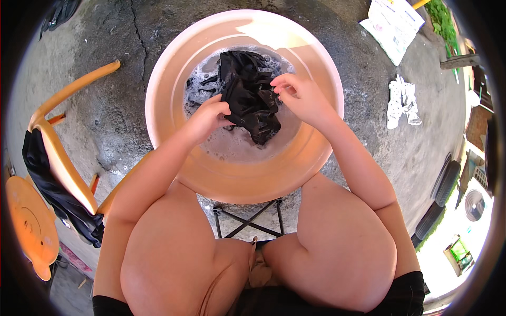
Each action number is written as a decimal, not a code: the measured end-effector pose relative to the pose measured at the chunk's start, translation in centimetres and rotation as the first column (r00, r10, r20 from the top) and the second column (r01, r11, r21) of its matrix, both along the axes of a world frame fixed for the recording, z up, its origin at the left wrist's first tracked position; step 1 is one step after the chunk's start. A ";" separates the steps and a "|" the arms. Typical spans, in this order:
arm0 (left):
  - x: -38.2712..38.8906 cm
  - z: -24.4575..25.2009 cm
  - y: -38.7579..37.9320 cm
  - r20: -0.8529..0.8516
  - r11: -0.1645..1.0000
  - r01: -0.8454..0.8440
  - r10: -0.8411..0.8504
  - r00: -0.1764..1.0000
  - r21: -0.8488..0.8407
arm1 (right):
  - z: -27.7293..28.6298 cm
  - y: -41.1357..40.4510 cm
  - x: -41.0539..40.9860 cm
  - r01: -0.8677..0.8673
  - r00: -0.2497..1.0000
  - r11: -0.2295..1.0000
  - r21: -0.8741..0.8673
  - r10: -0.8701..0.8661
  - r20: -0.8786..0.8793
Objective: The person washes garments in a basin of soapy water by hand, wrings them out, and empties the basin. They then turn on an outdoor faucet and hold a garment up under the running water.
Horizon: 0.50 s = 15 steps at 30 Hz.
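Observation:
A large round plastic basin stands before me, with soapy greyish water in it. Bunched wet black cloth lies at its middle, partly above the suds. At the cloth's left edge, my left hand grips it between thumb and fingers. My right hand is at the right edge with thumb and fingertips close together; a pinch on the cloth seems likely but the contact is not clear. More dark fabric shows in the water on the left.
At left, a wooden chair has black cloth draped over it. A white printed bag and a bunched white patterned cloth lie on the concrete at right. Black folding-stool legs show between my knees.

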<state>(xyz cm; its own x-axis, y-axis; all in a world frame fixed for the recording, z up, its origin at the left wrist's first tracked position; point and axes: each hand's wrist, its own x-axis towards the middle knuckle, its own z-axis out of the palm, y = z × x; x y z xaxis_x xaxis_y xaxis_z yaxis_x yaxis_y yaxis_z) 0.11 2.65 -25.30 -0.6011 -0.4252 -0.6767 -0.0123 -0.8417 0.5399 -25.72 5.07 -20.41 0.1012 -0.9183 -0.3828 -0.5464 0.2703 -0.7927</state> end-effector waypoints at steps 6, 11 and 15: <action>0.7 -2.3 0.7 0.271 1.000 0.013 -0.015 0.962 0.008 | -4.5 -0.9 0.8 -0.191 0.954 0.974 -0.125 0.155 -0.255; -0.2 -3.5 1.5 0.530 0.977 0.201 -0.136 0.837 -0.067 | -9.1 -4.5 0.4 -0.684 0.662 0.648 -0.333 0.362 -0.656; 1.3 -5.2 3.0 0.433 0.969 0.230 -0.246 0.867 0.090 | -10.3 -4.9 0.2 -0.701 0.545 0.709 -0.076 0.463 -0.699</action>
